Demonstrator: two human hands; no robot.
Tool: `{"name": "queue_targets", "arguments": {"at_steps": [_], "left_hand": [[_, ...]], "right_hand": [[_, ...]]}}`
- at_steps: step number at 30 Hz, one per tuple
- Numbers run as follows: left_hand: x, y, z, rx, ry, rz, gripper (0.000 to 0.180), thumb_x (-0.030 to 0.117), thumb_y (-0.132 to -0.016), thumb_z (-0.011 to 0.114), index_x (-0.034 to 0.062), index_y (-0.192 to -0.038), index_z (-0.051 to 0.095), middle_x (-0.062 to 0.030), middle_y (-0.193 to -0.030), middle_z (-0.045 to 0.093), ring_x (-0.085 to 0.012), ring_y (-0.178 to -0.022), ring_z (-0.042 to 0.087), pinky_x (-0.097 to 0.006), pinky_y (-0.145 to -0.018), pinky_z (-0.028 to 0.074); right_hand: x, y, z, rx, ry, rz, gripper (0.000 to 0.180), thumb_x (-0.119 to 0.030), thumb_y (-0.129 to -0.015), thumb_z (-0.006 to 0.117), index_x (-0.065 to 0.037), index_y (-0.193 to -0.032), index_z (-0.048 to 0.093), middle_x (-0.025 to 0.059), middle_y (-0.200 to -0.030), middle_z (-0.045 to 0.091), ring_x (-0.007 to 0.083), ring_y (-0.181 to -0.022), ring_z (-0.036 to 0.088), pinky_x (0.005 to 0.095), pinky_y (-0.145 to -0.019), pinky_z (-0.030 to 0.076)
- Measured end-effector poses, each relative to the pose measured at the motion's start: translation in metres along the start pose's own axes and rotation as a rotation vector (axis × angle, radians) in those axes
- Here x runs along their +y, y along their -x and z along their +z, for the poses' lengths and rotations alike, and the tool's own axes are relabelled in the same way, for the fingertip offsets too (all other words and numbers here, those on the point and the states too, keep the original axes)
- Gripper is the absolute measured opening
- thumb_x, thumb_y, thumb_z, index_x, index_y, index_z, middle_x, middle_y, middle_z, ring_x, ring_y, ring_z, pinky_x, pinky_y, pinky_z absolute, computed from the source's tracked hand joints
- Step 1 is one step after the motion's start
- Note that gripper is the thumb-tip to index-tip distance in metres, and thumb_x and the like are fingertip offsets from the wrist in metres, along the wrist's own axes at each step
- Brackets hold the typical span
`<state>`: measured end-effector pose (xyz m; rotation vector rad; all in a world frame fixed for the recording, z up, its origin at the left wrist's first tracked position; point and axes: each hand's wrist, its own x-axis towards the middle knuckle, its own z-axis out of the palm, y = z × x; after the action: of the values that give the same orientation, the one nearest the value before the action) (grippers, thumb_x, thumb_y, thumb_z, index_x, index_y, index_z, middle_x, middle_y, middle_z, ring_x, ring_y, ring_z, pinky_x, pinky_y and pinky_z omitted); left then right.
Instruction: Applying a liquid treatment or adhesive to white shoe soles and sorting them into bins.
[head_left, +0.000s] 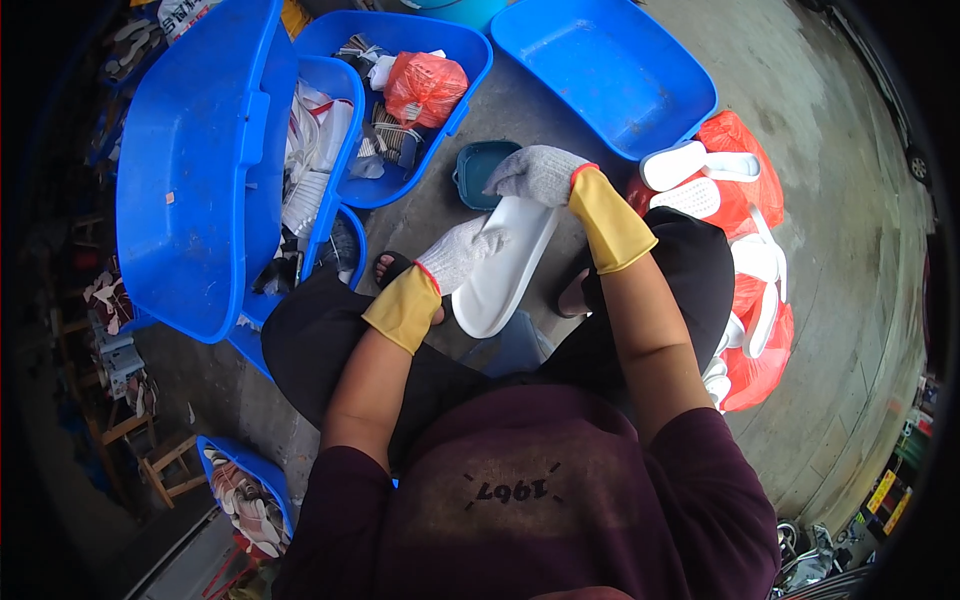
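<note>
Okay, both hands wear white knit gloves point(470, 248) with yellow cuffs point(405, 308). Left hand point(458, 258) grasps the left edge of a white shoe sole point(498, 285), one digit over the top face, the rest hidden. Right hand point(538, 177) curls over the sole's upper end; can't tell whether it pinches the rim or something small inside the fist.

To handle it well, probably best: left grip firm at mid-length so the sole can't twist, right working along the rim in short, controlled moves, fingers clear of any sharp edge. Knit fabric may slip on smooth material, so a full-finger hold beats a pinch.

Sole is mid-frame, tilted, slanting from lower left to upper right: upper end under the right hand, left hand at its side, lower end free, pointing toward the person's lap.

Next out: small teal basin point(474, 181) just past the right hand, toward the upper left. Black sandal point(393, 268) on a foot, beside the left hand. Upper centre: blue tub with a tied red plastic bag point(427, 88) and scraps. Upper left: big tilted blue tub point(180, 215). Upper right: another blue tub point(605, 75). Right of frame: loose white soles point(697, 198) on red bags point(745, 140). Lower left: blue bin point(284, 483) of mixed pieces. Car wheel point(917, 165) at far upper right.
</note>
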<state>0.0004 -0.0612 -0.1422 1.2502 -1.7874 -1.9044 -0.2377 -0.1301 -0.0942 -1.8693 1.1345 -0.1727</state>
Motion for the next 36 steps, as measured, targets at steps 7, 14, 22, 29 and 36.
{"name": "queue_targets", "arguments": {"at_steps": [7, 14, 22, 29, 36], "left_hand": [[0.015, -0.009, 0.007, 0.201, 0.311, -0.142, 0.068, 0.058, -0.108, 0.05, 0.0013, -0.144, 0.059, -0.0115, -0.126, 0.07, -0.0185, -0.111, 0.067, -0.035, -0.095, 0.054], [0.02, -0.026, 0.002, 0.226, 0.543, -0.155, 0.075, 0.072, -0.106, 0.035, 0.0063, -0.121, 0.067, -0.0105, -0.083, 0.07, -0.0197, -0.064, 0.069, -0.033, -0.059, 0.058], [0.002, -0.053, -0.001, 0.269, 0.871, 0.007, 0.052, 0.043, -0.11, 0.046, 0.0099, -0.15, 0.046, -0.0096, -0.112, 0.068, -0.0223, -0.097, 0.073, -0.039, -0.081, 0.063], [0.038, -0.023, -0.018, -0.549, 1.459, 0.113, 0.071, 0.05, -0.106, 0.049, 0.002, -0.157, 0.038, -0.0002, -0.071, 0.054, -0.013, -0.052, 0.048, -0.028, -0.051, 0.039], [0.076, 0.002, 0.004, -0.793, 1.482, 0.116, 0.076, 0.056, -0.105, 0.046, -0.0002, -0.156, 0.039, 0.0007, -0.066, 0.049, -0.0122, -0.045, 0.043, -0.028, -0.049, 0.036]], "right_hand": [[0.014, 0.007, 0.001, 0.706, -1.048, -0.328, 0.037, -0.015, -0.109, 0.055, 0.0, -0.142, 0.062, 0.0142, -0.138, 0.068, 0.0253, -0.13, 0.063, 0.0375, -0.11, 0.05], [-0.032, 0.025, 0.002, 0.763, 0.199, -0.555, 0.025, -0.015, -0.099, 0.063, -0.011, -0.12, 0.076, 0.01, -0.124, 0.073, 0.0343, -0.128, 0.061, 0.0441, -0.118, 0.042], [-0.059, 0.04, 0.052, 0.593, -0.185, -0.525, 0.025, -0.024, -0.101, 0.064, -0.012, -0.117, 0.079, 0.0124, -0.106, 0.075, 0.0295, -0.104, 0.07, 0.0396, -0.095, 0.054], [-0.052, 0.056, 0.006, 0.859, -1.229, -0.328, 0.038, -0.019, -0.108, 0.056, 0.001, -0.14, 0.064, 0.0141, -0.118, 0.076, 0.0182, -0.107, 0.071, 0.0299, -0.096, 0.053], [-0.002, 0.017, 0.01, 0.586, -1.481, -0.265, 0.074, -0.029, -0.102, 0.069, 0.001, -0.161, 0.034, 0.0183, -0.147, 0.057, 0.0258, -0.134, 0.059, 0.0405, -0.114, 0.047]]}}
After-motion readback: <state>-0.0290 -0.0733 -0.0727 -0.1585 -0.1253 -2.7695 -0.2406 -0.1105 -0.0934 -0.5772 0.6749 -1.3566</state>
